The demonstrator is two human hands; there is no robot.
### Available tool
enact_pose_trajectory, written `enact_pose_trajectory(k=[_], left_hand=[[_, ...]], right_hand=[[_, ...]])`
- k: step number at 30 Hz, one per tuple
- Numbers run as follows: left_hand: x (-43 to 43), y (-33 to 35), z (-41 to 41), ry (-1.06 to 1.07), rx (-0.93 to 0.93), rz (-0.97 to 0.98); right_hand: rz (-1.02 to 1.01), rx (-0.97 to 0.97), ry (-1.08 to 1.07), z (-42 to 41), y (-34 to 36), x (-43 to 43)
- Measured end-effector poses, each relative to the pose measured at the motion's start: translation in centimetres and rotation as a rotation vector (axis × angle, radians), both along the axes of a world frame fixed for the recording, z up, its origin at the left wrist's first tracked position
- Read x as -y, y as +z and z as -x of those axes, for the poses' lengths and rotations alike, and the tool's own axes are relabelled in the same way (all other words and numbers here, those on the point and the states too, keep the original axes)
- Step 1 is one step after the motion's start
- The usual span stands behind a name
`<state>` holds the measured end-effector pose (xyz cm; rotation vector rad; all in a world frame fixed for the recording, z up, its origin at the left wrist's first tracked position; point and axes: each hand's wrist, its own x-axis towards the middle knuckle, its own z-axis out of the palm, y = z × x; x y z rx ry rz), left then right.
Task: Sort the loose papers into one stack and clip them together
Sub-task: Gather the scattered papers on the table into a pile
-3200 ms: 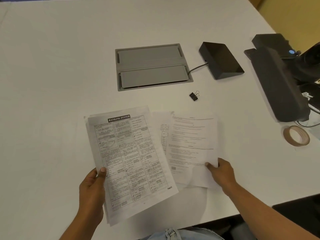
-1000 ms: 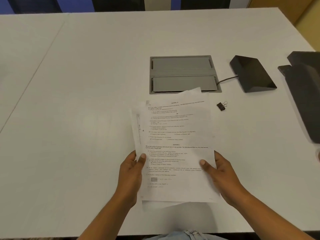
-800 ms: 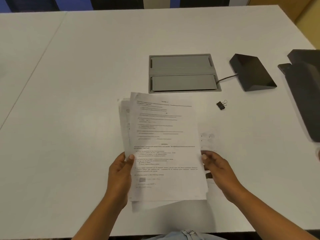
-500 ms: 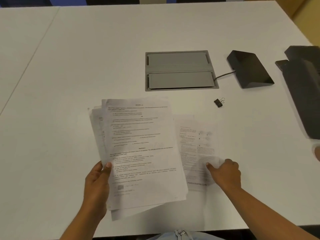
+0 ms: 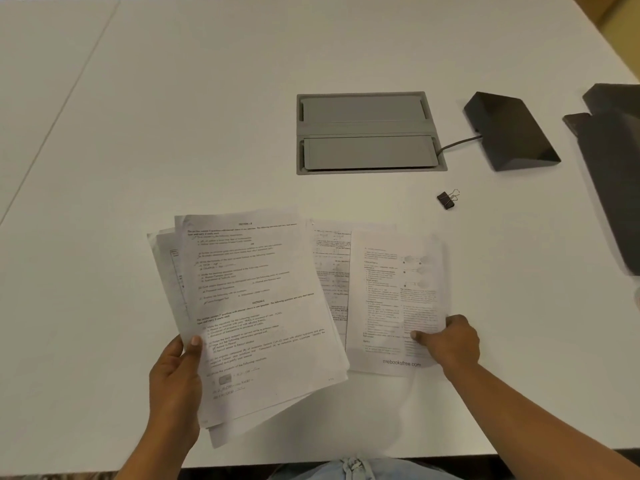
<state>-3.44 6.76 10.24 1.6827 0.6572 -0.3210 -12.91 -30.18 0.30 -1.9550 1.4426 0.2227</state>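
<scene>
Holding fanned stack (image 5: 256, 317) in my left hand (image 5: 176, 379), thumb pinching its lower left edge; right hand (image 5: 450, 344) fingertips press loose sheet (image 5: 398, 299) just right of stack; binder clip (image 5: 447, 199) beyond; paper thin, floppy, slippery, I'd grip edges

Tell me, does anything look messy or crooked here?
Yes. The bunch of papers in the left hand is fanned out and tilted, so its edges don't line up. Two more sheets lie apart on the table under the right hand. The binder clip sits unused.
</scene>
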Motion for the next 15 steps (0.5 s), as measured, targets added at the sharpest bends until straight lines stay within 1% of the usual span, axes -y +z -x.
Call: enact_pose_trajectory(k=[3,9,15], left_hand=[[-0.1,0.0,-0.1,0.009,-0.007,0.004],[-0.1,-0.1,-0.3,0.008,-0.010,-0.001],[0.2,-0.2,-0.3,-0.005,-0.008,0.005]], right_hand=[[0.021,0.054,-0.014,0.2,0.0,0.0],[-0.017,0.160,0.027,1.8,0.2,0.9],[-0.137,0.313,-0.016,3.2,0.9,2.4]])
